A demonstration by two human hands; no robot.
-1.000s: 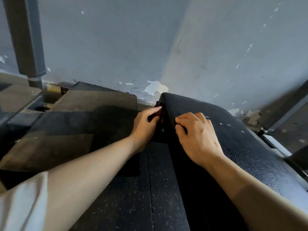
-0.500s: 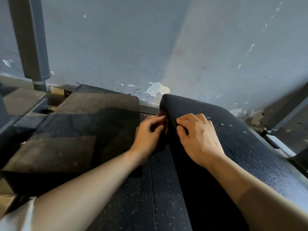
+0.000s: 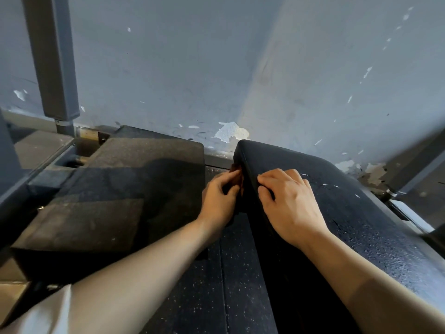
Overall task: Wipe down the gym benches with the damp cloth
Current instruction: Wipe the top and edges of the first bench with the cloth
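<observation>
A black padded gym bench [image 3: 361, 213] runs from the lower right up to the wall. My left hand [image 3: 220, 201] is at the bench's left side near its far end and pinches a dark reddish-brown cloth [image 3: 236, 170] against the pad's side. Only a small bit of the cloth shows past my fingers. My right hand [image 3: 289, 203] lies on the top of the bench, its fingers curled over the left edge of the pad. White specks and a wet sheen show on the bench top.
Left of the bench stands a dark block-like platform [image 3: 144, 169] with a grey metal post [image 3: 55, 68] behind it. The grey wall [image 3: 240, 68] with peeling paint is close ahead. Speckled rubber flooring [image 3: 204, 285] lies between platform and bench. A metal frame [image 3: 409, 174] slants at right.
My left hand's fingers have curled tighter on the cloth at the bench's side and slid slightly lower. My right hand has kept its place on the edge.
</observation>
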